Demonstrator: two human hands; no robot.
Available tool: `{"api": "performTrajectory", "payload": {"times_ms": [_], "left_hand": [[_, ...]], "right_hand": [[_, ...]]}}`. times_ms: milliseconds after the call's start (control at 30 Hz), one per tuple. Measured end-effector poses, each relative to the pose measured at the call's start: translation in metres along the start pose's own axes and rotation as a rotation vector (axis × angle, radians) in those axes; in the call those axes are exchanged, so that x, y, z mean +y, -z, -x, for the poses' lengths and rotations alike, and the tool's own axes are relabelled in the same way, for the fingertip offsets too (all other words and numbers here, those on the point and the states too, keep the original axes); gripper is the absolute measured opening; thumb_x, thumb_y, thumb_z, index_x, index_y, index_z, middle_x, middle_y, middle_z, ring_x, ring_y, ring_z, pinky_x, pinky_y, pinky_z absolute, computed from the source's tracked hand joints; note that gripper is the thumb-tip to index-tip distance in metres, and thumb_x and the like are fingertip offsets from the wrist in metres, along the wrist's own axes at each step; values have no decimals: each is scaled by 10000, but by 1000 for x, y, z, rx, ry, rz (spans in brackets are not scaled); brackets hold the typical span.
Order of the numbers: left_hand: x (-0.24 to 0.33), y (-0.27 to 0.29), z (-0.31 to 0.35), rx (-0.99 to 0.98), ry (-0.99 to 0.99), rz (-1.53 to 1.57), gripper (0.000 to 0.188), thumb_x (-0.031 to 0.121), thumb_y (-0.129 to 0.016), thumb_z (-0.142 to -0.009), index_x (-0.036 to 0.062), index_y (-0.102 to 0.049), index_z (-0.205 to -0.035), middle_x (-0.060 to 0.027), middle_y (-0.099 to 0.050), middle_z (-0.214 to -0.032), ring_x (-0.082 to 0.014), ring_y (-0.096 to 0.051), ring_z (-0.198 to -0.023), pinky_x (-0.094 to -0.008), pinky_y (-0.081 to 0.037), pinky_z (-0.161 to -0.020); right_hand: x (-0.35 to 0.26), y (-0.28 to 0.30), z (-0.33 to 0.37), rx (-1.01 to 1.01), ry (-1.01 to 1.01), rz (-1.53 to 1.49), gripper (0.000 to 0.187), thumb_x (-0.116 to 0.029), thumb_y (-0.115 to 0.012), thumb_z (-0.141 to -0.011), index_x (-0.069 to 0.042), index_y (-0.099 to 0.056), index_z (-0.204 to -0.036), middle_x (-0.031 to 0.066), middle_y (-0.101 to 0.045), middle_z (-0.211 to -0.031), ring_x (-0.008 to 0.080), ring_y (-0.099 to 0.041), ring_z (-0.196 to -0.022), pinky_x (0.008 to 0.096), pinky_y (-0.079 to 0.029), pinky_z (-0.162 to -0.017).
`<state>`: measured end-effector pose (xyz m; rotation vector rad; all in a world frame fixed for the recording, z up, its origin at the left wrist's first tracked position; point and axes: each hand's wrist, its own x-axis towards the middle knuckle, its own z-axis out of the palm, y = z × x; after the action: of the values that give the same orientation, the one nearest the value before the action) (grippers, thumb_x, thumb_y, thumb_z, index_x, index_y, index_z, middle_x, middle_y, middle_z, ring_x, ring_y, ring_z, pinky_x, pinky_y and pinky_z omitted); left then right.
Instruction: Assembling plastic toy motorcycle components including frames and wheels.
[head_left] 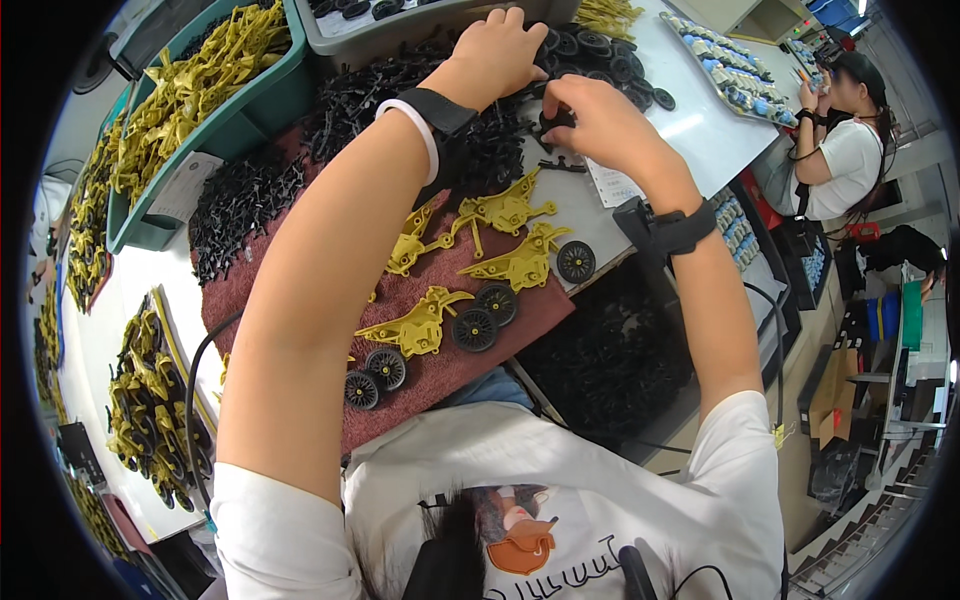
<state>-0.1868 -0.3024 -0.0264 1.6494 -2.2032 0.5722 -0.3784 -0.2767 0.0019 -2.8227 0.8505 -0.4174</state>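
Note:
At the left edge of a pile of black wheels (625,68), my left hand (500,58) has its fingers and thumb curled around a black wheel (549,42), partly hidden by the fingers. Just right of it and nearer to me, my right hand (600,122) pinches a small black plastic part (556,121) whose shape is mostly covered. Below my hands, several yellow toy vehicle bodies (412,325) lie in rows on a dark red towel (540,325). Some have black spoked wheels (475,329) at their ends. My left forearm hides part of these rows.
Loose black small parts (365,110) heap beyond the towel. A green bin (240,115) of yellow parts stands far left; a grey bin (345,42) is behind my left hand. Finished-looking yellow pieces (150,400) lie left. Farther right, a person (840,150) works beside a tray (715,65).

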Motion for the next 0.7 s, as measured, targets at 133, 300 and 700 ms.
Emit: {"api": "performTrajectory", "payload": {"times_ms": [133, 300, 700], "left_hand": [[4, 4, -7, -77, -3, 149, 444, 336, -714, -805, 152, -523, -1162, -135, -540, -1133, -348, -538, -1114, -439, -493, -902], [-3, 18, -15, -232, 46, 169, 514, 351, -760, -769, 113, -591, -1192, -156, -562, -1211, -342, -539, -1165, -428, -490, -941], [-7, 11, -15, -221, 81, 207, 311, 205, -786, -724, 66, -676, -979, -191, -575, -1134, -376, -564, -1070, -438, -476, -934]], "right_hand": [[-6, 18, 11, 110, -10, -205, 250, -142, -728, -751, -10, -588, -910, 130, -623, -918, 308, -609, -867, 379, -492, -761], [-16, 40, 31, 161, -14, -295, 255, -131, -728, -746, -23, -591, -931, 94, -601, -853, 234, -583, -791, 314, -484, -745], [-45, 66, 72, 264, -98, -462, 230, -32, -723, -754, 6, -619, -956, 72, -647, -963, 162, -605, -874, 280, -493, -783]]}}
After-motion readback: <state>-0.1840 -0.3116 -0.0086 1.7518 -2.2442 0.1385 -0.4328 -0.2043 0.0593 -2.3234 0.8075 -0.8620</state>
